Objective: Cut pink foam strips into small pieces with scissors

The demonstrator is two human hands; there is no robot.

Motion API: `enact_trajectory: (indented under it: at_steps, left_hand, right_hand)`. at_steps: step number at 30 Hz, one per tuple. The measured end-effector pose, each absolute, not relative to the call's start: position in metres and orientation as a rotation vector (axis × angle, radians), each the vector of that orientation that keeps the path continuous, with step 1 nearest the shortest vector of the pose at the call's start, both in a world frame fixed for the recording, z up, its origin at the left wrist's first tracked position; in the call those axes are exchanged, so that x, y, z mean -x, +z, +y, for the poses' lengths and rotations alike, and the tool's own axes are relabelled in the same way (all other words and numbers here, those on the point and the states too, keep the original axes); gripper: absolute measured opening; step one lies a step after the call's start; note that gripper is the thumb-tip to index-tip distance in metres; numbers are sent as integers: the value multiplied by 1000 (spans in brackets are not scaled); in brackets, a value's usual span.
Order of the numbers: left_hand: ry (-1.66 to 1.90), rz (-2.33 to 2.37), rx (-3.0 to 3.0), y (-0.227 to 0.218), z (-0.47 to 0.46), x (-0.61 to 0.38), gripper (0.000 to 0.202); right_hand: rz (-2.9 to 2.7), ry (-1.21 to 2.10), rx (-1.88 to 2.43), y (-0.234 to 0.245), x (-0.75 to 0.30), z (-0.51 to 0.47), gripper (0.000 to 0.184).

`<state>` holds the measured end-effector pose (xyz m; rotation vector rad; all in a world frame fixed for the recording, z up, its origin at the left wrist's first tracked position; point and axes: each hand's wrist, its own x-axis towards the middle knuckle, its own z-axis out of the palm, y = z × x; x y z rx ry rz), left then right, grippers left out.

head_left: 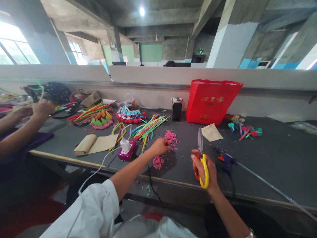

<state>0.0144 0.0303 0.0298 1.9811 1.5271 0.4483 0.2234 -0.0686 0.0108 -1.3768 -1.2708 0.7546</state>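
Note:
My right hand (209, 170) is wrapped round a pair of scissors (204, 168) with one yellow and one red handle. The blades point up and away from me and look closed. Over the dark table, my left hand (161, 146) has its fingers curled together in a pinch; what they hold, if anything, is too small to make out. Just beyond its fingertips lies a heap of pink cut pieces (170, 136). A second pink pile (158, 162) lies nearer to me, below the hand, with small bits scattered around both.
A glue gun (225, 158) with a long clear stick lies right of the scissors. Behind stand a red bag (213, 102) and a phone (176, 111). Coloured stems (151, 127), a purple power socket (127, 152) and a paper roll (86, 145) lie leftward. Another person's hands (41, 108) work far left.

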Motion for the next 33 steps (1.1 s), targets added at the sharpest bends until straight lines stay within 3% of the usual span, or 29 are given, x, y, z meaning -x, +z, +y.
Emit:
enact_trajectory:
  at_steps: [11,21,33]
  left_hand:
    - [861,1449,-1755,25,88,4,34]
    - [1067,1332,-1476,-22,40,1,35]
    - [1199,1437,-1438,-5,95,14,33]
  right_hand:
    - [-1299,714,1436,9,-215,-56,50]
    - [-1294,731,1425,8,-219,-57,47]
    - [-1304,737,1387,5,-219,-54,46]
